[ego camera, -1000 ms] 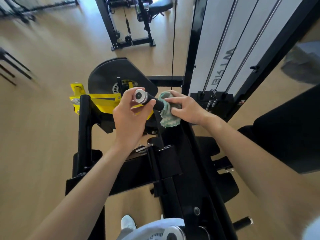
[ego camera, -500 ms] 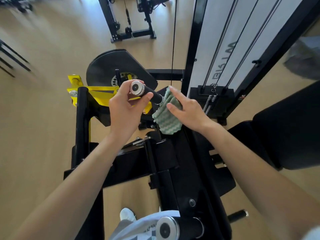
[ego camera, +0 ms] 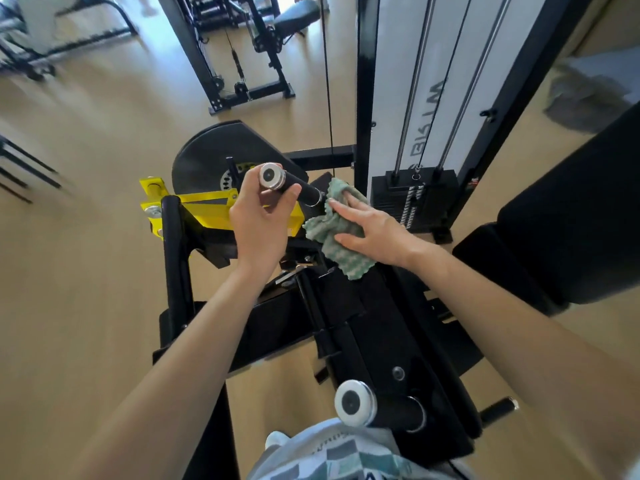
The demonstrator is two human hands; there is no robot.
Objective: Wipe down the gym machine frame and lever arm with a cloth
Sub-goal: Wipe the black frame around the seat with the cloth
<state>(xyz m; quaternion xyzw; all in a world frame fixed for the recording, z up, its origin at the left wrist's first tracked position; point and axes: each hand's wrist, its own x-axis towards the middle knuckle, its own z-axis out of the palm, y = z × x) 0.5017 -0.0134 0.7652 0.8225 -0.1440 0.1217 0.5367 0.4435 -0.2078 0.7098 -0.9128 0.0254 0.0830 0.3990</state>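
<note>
**Cloth flattened on the frame beside the gripped lever arm**

The green cloth (ego camera: 341, 259) is seen at the centre of the frame. It is pressed against the black machine frame (ego camera: 367, 327), just right of the base of the lever arm (ego camera: 306, 192). One second ago it was bunched round that arm under curled fingers. Since then it has been opened out, and its lower corner is now draped down the frame. Little is changed against the picture from half a second ago: the cloth is kept in much the same place.

The upper right part of the cloth is covered by the right hand (ego camera: 372, 230), whose fingers are laid straight and flat on it, pointing to the upper left. The left hand (ego camera: 259, 223) is held just left of the cloth and apart from it. Its fingers and thumb are curled round the lever arm below the chrome end cap (ego camera: 272, 176). Both forearms are extended up from the lower edge.

A yellow bracket (ego camera: 204, 204) and a black disc (ego camera: 211, 157) are seen beyond the left hand, and a weight stack (ego camera: 414, 188) right of the cloth.
</note>
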